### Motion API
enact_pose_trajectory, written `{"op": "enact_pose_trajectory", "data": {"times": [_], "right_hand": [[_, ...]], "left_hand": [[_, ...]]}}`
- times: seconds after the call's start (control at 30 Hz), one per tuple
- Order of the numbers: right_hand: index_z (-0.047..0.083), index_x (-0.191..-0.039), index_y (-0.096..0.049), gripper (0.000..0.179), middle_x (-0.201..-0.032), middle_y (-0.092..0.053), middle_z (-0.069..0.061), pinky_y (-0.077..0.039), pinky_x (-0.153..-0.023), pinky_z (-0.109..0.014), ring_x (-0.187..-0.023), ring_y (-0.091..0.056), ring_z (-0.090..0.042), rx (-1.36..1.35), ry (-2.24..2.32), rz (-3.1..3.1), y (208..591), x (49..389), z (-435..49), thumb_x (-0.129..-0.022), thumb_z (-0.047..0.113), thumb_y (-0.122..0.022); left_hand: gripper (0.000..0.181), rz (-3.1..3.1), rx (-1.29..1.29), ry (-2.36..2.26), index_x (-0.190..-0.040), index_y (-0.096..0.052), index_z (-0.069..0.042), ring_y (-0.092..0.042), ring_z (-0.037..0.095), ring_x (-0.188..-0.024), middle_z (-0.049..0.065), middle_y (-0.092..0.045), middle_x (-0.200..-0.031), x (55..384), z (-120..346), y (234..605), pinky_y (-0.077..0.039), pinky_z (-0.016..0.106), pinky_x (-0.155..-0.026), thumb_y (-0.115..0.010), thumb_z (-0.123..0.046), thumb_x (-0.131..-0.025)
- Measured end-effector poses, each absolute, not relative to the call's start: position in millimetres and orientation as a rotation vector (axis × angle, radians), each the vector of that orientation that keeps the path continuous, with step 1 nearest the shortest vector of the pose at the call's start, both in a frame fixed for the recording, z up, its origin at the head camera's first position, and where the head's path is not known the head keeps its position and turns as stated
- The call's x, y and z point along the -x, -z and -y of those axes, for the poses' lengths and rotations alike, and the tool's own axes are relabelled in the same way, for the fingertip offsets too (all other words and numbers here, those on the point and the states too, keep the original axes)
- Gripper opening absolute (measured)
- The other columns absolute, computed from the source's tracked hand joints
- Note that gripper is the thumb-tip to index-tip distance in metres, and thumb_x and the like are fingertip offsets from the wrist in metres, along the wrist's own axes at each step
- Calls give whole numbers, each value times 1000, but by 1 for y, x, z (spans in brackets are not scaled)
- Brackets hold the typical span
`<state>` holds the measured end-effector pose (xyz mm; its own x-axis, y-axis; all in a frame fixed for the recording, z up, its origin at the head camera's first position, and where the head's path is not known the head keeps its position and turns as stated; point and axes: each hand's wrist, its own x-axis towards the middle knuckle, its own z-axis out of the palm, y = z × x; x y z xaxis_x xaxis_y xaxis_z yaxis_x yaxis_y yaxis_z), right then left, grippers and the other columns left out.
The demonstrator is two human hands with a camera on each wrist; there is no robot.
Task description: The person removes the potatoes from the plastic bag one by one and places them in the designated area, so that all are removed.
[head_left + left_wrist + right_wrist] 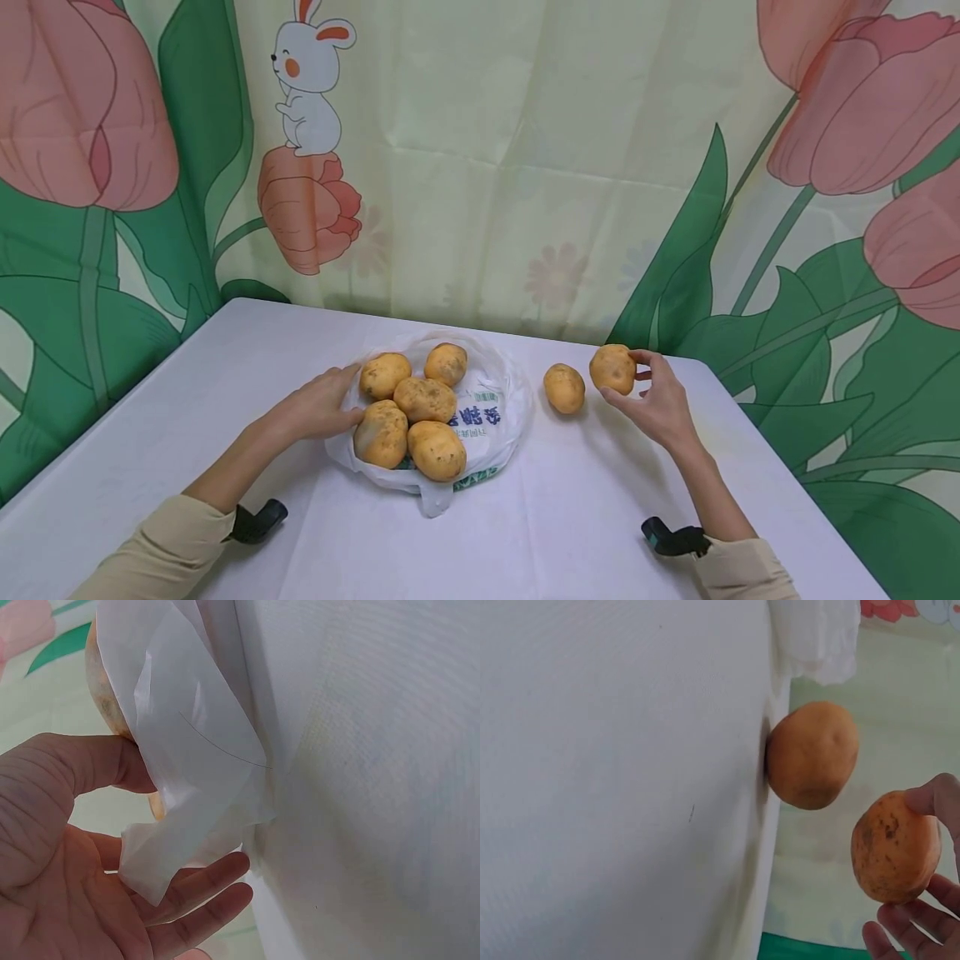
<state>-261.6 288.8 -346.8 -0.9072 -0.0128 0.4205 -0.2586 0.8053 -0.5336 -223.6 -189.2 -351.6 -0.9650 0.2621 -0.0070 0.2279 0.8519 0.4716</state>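
Note:
My right hand (663,403) pinches a potato (612,369) between thumb and fingers. In the right wrist view this potato (896,847) has dark specks and is held above the table. To its left, a second potato (564,388) lies on the cloth. My left hand (324,405) is at the left side of a white plastic bag (491,442), fingers loosely spread. The left wrist view shows its thumb against the bag's edge (191,742), with a loose flap hanging over the fingers. Several potatoes (425,400) are grouped on the bag, the left ones close to this hand.
A white cloth covers the table (420,558), whose far edge runs along a printed curtain (465,167) with tulips and a rabbit. Blue and green lettering (476,414) shows on the bag. Black wrist cameras (258,521) sit at both sleeves.

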Motion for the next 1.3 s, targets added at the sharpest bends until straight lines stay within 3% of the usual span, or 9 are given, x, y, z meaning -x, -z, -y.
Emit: {"op": "enact_pose_trajectory", "data": {"times": [1.3], "right_hand": [[-9,-146,-38,78,-145,-45,-32,-48,-98,-58,-123,-50,-47,-214,-839,2893,365,272,-301,-87,19,-80]], "left_hand": [[78,-2949,-441,-773,-151,-32,15,-50,48,-130,37,-49,-141,223,191,352,-45,60,-101,-69,-19,-92]]}}
